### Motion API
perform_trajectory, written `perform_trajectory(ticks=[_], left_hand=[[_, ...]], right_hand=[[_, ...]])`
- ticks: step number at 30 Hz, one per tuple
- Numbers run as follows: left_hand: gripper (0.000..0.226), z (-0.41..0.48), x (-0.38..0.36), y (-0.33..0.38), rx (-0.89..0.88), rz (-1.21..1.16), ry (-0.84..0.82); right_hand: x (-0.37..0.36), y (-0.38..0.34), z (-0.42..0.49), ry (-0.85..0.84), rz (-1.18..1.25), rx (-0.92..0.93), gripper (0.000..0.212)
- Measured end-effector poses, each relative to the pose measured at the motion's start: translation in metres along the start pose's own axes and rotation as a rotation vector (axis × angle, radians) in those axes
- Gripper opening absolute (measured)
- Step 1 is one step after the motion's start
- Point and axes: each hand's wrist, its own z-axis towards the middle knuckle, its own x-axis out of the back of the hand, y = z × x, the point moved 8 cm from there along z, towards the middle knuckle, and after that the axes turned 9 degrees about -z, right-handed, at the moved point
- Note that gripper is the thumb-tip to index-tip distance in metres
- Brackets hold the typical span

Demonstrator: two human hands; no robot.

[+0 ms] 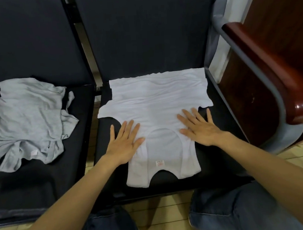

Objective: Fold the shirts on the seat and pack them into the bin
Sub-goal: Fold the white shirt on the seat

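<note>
We have the white sleeveless shirt (157,100) spread flat on the right-hand black seat (221,146), its label (159,163) and neck opening toward us. Our left hand (125,141) and right hand (197,127) lie on it either side of that opening, palms down, fingers straight and spread, gripping nothing, probably to smooth and pin the cloth before a first fold. The crumpled grey shirt (27,120) lies on the neighbouring seat, likely next in turn; the bin is nowhere in view, and the label's print is too small to read.

Glossy wooden armrest (302,109), plank floor (172,212).
</note>
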Motion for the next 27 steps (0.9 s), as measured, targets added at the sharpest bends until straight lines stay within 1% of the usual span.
perform_trajectory(ticks=[1,2,3,4,5,6,7,8,10,11,13,14,16,18,19,21,23,25,27], left_hand=[[0.070,-0.003,0.003,0.005,-0.028,-0.005,0.018],[0.073,-0.008,0.007,0.012,-0.067,-0.037,0.074],[0.078,-0.018,0.015,0.019,-0.120,-0.087,0.173],[0.082,-0.033,0.025,0.027,-0.179,-0.152,0.278],[0.078,-0.051,0.032,0.034,-0.251,-0.202,0.376],[0.069,-0.068,0.033,0.039,-0.314,-0.232,0.454],[0.060,-0.082,0.028,0.041,-0.353,-0.246,0.461],[0.055,-0.094,0.021,0.042,-0.374,-0.233,0.435],[0.057,-0.110,0.005,0.042,-0.374,-0.167,0.355],[0.060,-0.115,-0.003,0.042,-0.367,-0.157,0.321],[0.064,-0.122,-0.015,0.035,-0.300,-0.221,0.254],[0.062,-0.125,-0.018,0.032,-0.260,-0.258,0.235],[0.048,-0.130,-0.016,0.032,-0.217,-0.291,0.268],[0.031,-0.137,-0.011,0.034,-0.195,-0.281,0.315],[0.028,-0.140,-0.007,0.034,-0.182,-0.283,0.333],[0.025,-0.150,0.005,0.036,-0.144,-0.337,0.381],[0.020,-0.165,0.027,0.039,-0.117,-0.443,0.458],[0.015,-0.182,0.050,0.046,-0.138,-0.534,0.505],[0.010,-0.200,0.073,0.056,-0.204,-0.630,0.489]], right_hand=[[0.004,-0.003,-0.003,0.012,0.021,0.023,0.062],[0.010,-0.009,-0.006,0.058,0.054,0.040,0.062],[0.019,-0.016,-0.014,0.153,0.099,0.055,0.063],[0.031,-0.024,-0.029,0.288,0.152,0.086,0.063],[0.040,-0.033,-0.048,0.410,0.190,0.126,0.062],[0.043,-0.042,-0.067,0.498,0.209,0.170,0.059],[0.039,-0.051,-0.084,0.503,0.218,0.207,0.056],[0.031,-0.058,-0.097,0.463,0.194,0.230,0.056],[0.014,-0.071,-0.116,0.367,0.085,0.234,0.062],[0.008,-0.074,-0.122,0.351,0.020,0.226,0.063],[0.000,-0.078,-0.128,0.382,-0.040,0.223,0.055],[-0.001,-0.078,-0.129,0.368,-0.013,0.204,0.049],[-0.004,-0.078,-0.131,0.348,0.051,0.172,0.034],[-0.002,-0.087,-0.138,0.408,0.010,0.198,0.013],[0.001,-0.091,-0.143,0.464,-0.015,0.200,0.004],[0.013,-0.089,-0.157,0.549,0.035,0.156,0.014],[0.037,-0.081,-0.173,0.646,0.147,0.082,0.013],[0.062,-0.071,-0.191,0.657,0.280,0.025,0.011],[0.085,-0.068,-0.211,0.639,0.396,0.058,0.008]])
